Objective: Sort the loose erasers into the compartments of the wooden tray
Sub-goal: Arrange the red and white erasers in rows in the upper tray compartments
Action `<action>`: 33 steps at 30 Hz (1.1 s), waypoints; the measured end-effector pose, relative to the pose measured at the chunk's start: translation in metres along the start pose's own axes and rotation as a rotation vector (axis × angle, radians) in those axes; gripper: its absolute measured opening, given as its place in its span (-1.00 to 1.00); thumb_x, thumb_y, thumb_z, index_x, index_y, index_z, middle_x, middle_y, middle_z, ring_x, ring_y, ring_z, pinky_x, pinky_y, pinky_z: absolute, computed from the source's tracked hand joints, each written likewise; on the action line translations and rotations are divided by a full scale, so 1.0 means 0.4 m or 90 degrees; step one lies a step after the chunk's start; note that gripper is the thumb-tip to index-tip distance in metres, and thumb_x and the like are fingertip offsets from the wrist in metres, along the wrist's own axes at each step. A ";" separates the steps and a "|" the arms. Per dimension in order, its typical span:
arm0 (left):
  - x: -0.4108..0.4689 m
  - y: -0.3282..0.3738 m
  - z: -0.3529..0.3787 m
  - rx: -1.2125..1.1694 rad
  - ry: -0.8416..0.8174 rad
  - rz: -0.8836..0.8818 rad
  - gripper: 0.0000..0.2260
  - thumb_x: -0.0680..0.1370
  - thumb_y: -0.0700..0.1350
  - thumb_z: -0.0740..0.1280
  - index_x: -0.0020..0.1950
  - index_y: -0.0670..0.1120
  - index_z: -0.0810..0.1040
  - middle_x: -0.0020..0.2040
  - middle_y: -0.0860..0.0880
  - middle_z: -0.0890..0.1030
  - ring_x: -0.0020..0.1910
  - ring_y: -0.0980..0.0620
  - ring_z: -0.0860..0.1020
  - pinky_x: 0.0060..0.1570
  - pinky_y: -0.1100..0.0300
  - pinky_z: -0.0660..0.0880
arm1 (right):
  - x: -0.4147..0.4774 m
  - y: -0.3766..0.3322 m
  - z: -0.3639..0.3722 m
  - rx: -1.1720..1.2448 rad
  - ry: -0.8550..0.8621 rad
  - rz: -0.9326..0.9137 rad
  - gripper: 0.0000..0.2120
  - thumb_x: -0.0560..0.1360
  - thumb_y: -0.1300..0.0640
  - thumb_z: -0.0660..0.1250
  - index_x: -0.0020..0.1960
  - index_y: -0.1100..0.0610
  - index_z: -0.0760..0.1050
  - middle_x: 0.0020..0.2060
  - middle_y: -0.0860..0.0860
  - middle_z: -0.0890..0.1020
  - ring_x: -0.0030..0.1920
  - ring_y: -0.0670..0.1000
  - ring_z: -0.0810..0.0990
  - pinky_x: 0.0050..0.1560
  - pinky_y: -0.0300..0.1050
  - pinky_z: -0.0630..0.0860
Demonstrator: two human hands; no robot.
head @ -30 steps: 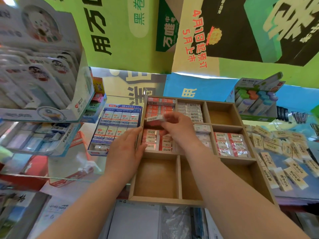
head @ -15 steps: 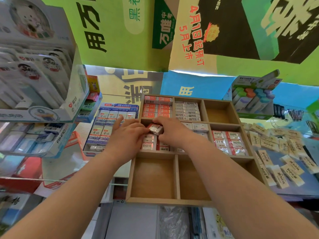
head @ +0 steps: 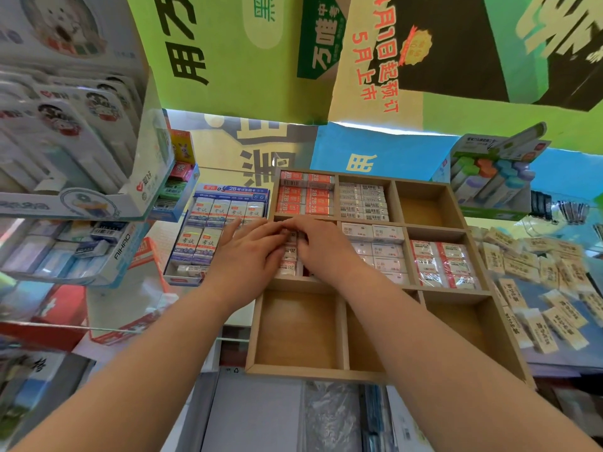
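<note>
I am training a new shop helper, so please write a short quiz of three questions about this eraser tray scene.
1. True or false: the right compartment in the far row of the light brown wooden tray is full of erasers.
2. The left hand and the right hand meet over which compartment? A: far row, left; B: middle row, left; C: near row, middle.
3. Fill in: the loose beige-wrapped rectangular erasers lie to the tray's ___.
Key: 1 false; 2 B; 3 right.
</note>
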State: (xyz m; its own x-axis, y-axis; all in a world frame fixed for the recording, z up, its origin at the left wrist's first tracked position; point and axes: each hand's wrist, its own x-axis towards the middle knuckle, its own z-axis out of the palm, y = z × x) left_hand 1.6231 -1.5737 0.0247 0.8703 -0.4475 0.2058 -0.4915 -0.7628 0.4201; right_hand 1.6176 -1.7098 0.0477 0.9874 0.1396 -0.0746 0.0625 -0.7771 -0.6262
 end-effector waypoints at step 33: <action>-0.081 0.076 0.008 -0.089 -0.066 -0.164 -0.49 0.51 -0.05 0.26 0.42 0.08 0.16 0.48 0.05 0.07 0.44 -0.01 0.04 0.40 0.07 -0.02 | -0.146 -0.046 -0.013 0.390 0.139 0.285 -0.64 0.48 0.37 0.08 0.19 0.12 0.42 0.03 -0.02 0.50 0.01 -0.12 0.44 0.04 -0.26 0.43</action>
State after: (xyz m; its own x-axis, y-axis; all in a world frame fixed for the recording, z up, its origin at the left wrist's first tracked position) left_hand 1.5798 -1.5841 0.0280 0.9545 -0.2980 -0.0112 -0.2396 -0.7889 0.5658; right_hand 1.5596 -1.7069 0.0677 0.9100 -0.2793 -0.3064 -0.3762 -0.2459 -0.8933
